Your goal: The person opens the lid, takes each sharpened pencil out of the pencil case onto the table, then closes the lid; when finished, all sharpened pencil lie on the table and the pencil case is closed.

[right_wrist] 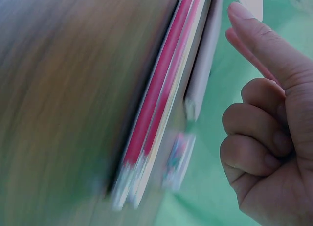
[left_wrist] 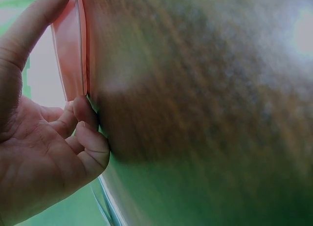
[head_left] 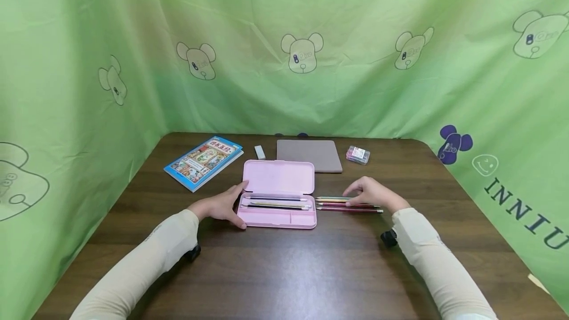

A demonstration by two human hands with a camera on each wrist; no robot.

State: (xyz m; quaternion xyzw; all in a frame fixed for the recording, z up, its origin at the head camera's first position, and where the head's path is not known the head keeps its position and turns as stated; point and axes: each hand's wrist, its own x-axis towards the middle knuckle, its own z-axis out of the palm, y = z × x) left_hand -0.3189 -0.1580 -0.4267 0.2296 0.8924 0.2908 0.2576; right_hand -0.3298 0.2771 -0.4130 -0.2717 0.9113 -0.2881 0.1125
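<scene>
A pink pencil case [head_left: 266, 219] lies with its lid [head_left: 279, 177] raised at the back; several pencils [head_left: 275, 206] rest in its long rear compartment. My left hand [head_left: 222, 206] grips the left end of the case, thumb at the front corner and fingers toward the hinge. Right of the case, several pencils [head_left: 333, 209] lie side by side on the table, points to the left. Over them is my right hand [head_left: 373, 194]. In the right wrist view its index finger and thumb [right_wrist: 269, 50] stretch out apart from the pencils, and its other fingers are curled in.
On the brown table [head_left: 284, 270], a blue-edged picture book [head_left: 204, 162] lies at the back left. A white eraser-like block [head_left: 260, 152], a flat grey-brown rectangular thing [head_left: 308, 156] and a small clear-and-pink box [head_left: 357, 155] stand behind the case. Green cloth [head_left: 302, 102] hangs around.
</scene>
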